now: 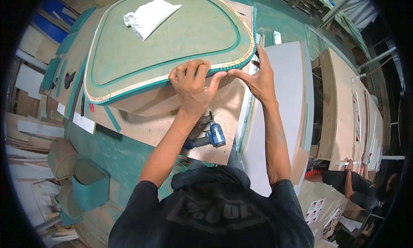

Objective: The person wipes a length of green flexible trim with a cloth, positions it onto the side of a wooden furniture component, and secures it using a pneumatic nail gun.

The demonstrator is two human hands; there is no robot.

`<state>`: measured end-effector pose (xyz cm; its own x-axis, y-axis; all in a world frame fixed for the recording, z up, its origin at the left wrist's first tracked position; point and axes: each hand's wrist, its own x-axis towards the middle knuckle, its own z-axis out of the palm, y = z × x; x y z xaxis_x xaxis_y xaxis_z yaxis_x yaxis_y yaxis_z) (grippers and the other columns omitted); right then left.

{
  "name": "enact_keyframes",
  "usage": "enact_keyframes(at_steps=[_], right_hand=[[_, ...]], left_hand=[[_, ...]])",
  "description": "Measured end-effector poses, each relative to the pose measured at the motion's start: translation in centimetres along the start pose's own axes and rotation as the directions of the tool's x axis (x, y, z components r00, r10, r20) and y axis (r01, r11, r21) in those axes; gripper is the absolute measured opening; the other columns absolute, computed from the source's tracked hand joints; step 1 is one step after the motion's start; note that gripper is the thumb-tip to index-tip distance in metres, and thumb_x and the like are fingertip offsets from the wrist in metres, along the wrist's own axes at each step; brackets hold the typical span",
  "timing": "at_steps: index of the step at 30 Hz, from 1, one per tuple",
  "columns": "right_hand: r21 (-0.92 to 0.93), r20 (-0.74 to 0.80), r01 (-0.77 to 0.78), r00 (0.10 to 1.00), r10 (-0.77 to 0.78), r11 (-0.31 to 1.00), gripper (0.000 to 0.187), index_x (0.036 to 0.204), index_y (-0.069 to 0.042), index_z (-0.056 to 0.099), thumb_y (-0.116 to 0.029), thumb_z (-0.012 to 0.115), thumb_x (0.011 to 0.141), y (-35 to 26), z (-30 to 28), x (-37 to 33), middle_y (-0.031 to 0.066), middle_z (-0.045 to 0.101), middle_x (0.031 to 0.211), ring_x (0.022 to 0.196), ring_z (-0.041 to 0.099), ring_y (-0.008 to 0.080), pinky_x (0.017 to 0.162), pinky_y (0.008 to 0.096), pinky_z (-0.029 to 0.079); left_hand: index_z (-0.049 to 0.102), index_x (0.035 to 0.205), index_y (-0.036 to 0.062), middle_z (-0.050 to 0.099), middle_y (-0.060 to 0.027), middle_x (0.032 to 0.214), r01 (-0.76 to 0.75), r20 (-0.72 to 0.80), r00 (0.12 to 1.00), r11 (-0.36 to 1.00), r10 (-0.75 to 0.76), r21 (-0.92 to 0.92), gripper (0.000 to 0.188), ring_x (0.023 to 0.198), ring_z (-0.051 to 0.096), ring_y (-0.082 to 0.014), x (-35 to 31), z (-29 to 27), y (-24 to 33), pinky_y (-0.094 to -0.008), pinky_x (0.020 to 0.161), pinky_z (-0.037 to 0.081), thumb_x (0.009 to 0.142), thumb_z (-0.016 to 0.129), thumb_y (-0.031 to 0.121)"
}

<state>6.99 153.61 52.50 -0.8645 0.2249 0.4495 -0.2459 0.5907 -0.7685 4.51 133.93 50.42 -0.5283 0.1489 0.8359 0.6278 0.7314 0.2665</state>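
A large rounded panel (172,46), greenish-brown with a teal inner line, lies raised on the workbench. Along its rim runs a slotted edging strip (239,65), teal on the outer side and pale on top, bent around the near right corner. My left hand (192,82) grips the near rim, fingers curled over the top and thumb pressed along the strip. My right hand (260,78) clasps the strip at the corner, its thumb on the near side, close to the left thumb, and its fingers around the right side. A white bag (150,18) rests on the panel.
A blue air nailer (215,135) lies on the bench (150,129) just in front of me. At right stands a long white board (275,119). Teal curved pieces (89,183) sit on the floor at left. Another person (350,181) works at far right.
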Motion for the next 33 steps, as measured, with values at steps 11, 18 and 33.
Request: enact_keyframes(at_steps=[11,18,33], right_hand=[[0.02,-0.016,-0.025,1.0,0.025,0.999,0.108,0.143,0.004,0.047,-0.039,0.098,0.059,0.3,0.2,0.0,0.0174,0.062,0.134,0.121,0.061,0.0262,0.104,0.0414,0.049],[0.038,-0.039,0.003,0.999,-0.002,0.999,0.103,0.141,-0.002,0.05,-0.037,0.099,0.057,0.5,0.2,0.2,0.015,0.061,0.135,0.123,0.061,0.03,0.103,0.0424,0.05],[0.143,-0.087,0.018,0.996,-0.005,0.989,0.116,0.149,0.002,0.042,-0.034,0.1,0.055,2.2,1.2,-0.3,0.0184,0.058,0.142,0.131,0.056,0.0283,0.113,0.0407,0.044]], left_hand=[[0.07,0.096,0.0111,0.065,0.0016,0.107,-0.003,0.045,0.999,1.0,0.004,-0.008,0.042,0.103,0.053,-0.022,-0.2,-0.3,0.1,-0.0405,0.094,0.031,0.068,0.09,0.035],[0.07,0.098,0.0104,0.065,0.0004,0.11,-0.009,0.065,0.998,1.0,0.01,-0.012,0.043,0.105,0.053,-0.0224,-0.1,-0.2,0.0,-0.0404,0.095,0.031,0.069,0.09,0.035],[0.07,0.106,0.0203,0.064,0.0048,0.111,-0.145,0.021,0.989,0.989,0.145,0.024,0.037,0.109,0.053,-0.0167,-1.0,0.9,-0.7,-0.0408,0.097,0.025,0.076,0.087,0.034]])
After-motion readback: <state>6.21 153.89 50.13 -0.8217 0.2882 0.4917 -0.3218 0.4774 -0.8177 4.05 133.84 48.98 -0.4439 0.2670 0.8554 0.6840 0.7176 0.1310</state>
